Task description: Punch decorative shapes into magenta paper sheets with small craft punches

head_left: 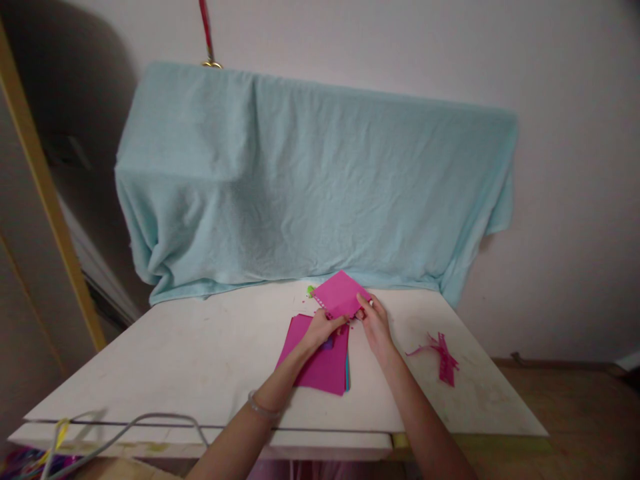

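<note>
A pink sheet of paper [341, 291] is tilted up over the table, one corner pointing away from me. Small notches or holes run along its lower left edge. My left hand [323, 327] is closed at its near corner, thumb stretched to the right. My right hand [374, 321] pinches the sheet at its right side. Under my left hand lies a stack of coloured paper [320, 373], magenta on top and a blue edge showing. A small purple object [327, 344] shows below my left fingers, too covered to name.
Cut magenta paper strips [445, 360] lie on the white table [200, 353] at the right. A small green object [310, 291] and tiny pink bits are beside the sheet. A light blue cloth [320, 180] hangs behind. A grey cable [150, 417] crosses the front left edge.
</note>
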{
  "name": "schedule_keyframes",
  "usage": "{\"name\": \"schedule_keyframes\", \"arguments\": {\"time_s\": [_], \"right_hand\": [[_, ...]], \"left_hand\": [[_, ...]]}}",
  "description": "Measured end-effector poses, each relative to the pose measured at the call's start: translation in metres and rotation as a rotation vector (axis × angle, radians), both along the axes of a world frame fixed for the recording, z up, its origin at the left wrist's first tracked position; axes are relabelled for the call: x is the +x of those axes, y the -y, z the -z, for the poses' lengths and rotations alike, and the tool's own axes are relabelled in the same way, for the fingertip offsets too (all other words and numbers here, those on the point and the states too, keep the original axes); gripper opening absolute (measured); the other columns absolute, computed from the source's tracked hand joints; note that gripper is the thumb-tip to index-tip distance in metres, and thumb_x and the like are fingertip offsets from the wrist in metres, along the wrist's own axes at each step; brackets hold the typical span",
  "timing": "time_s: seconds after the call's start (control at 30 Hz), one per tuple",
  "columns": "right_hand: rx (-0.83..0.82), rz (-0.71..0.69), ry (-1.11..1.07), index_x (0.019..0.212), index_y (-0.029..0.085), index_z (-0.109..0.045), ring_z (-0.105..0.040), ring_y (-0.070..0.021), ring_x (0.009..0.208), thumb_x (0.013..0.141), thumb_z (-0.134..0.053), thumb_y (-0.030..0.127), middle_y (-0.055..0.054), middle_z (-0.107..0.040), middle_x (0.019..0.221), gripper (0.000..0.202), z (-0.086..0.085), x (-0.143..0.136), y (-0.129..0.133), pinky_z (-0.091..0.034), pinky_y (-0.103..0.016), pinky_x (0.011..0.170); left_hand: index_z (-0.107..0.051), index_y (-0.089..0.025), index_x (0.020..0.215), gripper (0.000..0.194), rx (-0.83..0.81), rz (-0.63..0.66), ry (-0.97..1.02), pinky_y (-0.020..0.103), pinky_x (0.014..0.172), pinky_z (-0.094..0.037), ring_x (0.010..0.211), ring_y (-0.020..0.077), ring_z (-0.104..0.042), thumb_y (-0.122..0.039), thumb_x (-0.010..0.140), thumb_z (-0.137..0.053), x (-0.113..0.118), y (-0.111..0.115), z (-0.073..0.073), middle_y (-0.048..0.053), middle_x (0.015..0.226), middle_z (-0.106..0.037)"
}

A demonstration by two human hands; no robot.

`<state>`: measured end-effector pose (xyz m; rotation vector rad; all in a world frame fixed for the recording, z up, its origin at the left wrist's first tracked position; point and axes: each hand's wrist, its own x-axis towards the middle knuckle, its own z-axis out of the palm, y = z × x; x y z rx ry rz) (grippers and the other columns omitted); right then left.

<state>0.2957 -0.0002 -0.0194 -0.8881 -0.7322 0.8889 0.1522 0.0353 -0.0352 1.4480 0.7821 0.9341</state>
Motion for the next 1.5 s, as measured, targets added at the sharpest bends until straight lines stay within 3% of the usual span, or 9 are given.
{"name": "schedule_keyframes", "arguments": {"time_s": [0.87, 1.23, 1.5], "right_hand": [[0.031, -0.027, -0.023, 0.083, 0.021, -0.065, -0.041, -0.0072, 0.050, 0.070, -0.077, 0.036, 0.003, -0.059, 0.069, 0.024, -0.002, -0.001, 0.001, -0.032, -0.024, 0.048], [0.019, 0.002, -0.039, 0.086, 0.021, -0.065, -0.044, -0.0071, 0.050, 0.068, -0.078, 0.036, 0.002, -0.062, 0.073, 0.027, 0.005, 0.002, -0.003, -0.035, -0.023, 0.047], [0.016, 0.023, -0.040, 0.085, 0.020, -0.065, -0.046, -0.0072, 0.051, 0.068, -0.079, 0.035, 0.002, -0.062, 0.071, 0.027, 0.005, 0.003, -0.002, -0.036, -0.022, 0.047]], "left_hand": [[-0.062, -0.013, 0.066, 0.036, 0.035, -0.021, -0.005, 0.023, 0.047, -0.035, 0.047, 0.0117, -0.048, -0.048, 0.068, -0.071, 0.000, 0.002, -0.003, 0.004, 0.056, -0.058], [-0.068, -0.012, 0.081, 0.033, 0.088, -0.065, 0.027, 0.022, 0.058, -0.042, 0.060, 0.0128, -0.054, -0.043, 0.070, -0.068, 0.000, -0.001, -0.003, 0.006, 0.077, -0.067], [-0.063, -0.012, 0.069, 0.033, 0.089, -0.072, -0.026, 0.022, 0.050, -0.035, 0.049, 0.0112, -0.048, -0.045, 0.073, -0.063, 0.000, -0.007, 0.008, 0.001, 0.057, -0.057]]}}
